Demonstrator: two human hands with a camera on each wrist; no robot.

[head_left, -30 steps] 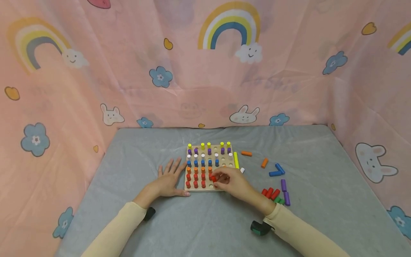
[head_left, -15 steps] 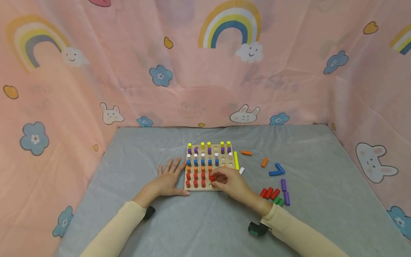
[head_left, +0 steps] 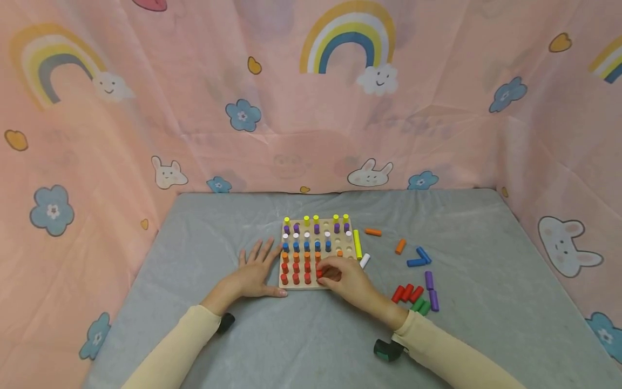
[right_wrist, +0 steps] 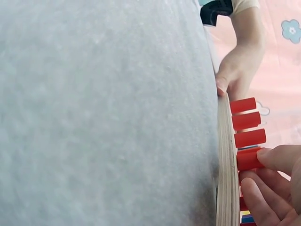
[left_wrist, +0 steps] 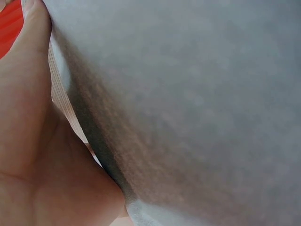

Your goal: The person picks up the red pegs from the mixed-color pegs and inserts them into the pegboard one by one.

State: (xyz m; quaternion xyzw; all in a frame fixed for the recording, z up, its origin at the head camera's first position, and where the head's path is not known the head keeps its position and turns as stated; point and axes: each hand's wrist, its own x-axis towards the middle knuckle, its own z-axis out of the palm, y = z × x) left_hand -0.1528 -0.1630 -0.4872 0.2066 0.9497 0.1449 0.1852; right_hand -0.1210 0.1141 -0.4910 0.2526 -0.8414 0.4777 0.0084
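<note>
A wooden pegboard [head_left: 334, 239] lies on the grey cloth, with rows of coloured pegs standing in its holes. My left hand [head_left: 249, 274] rests flat with spread fingers, touching the board's left edge. My right hand [head_left: 353, 280] is over the board's front right part. Between its thumb and a finger it pinches a red peg [right_wrist: 248, 160], upright at the front row, beside three standing red pegs [right_wrist: 250, 138]. In the right wrist view this peg's lower end meets the board. The right hand hides the board's front right holes in the head view.
Right of the board lie a long yellow rod [head_left: 357, 245], a white peg [head_left: 365, 261], orange pegs [head_left: 400, 246], blue pegs [head_left: 416, 263], purple pegs [head_left: 434, 300], red pegs [head_left: 407, 292] and green pegs [head_left: 421, 306]. A pink printed curtain [head_left: 291, 146] stands behind the table.
My right hand has moved slightly left and towards me, bringing the red peg down from above the board into the front row's fourth place. The left hand has stayed put.
</note>
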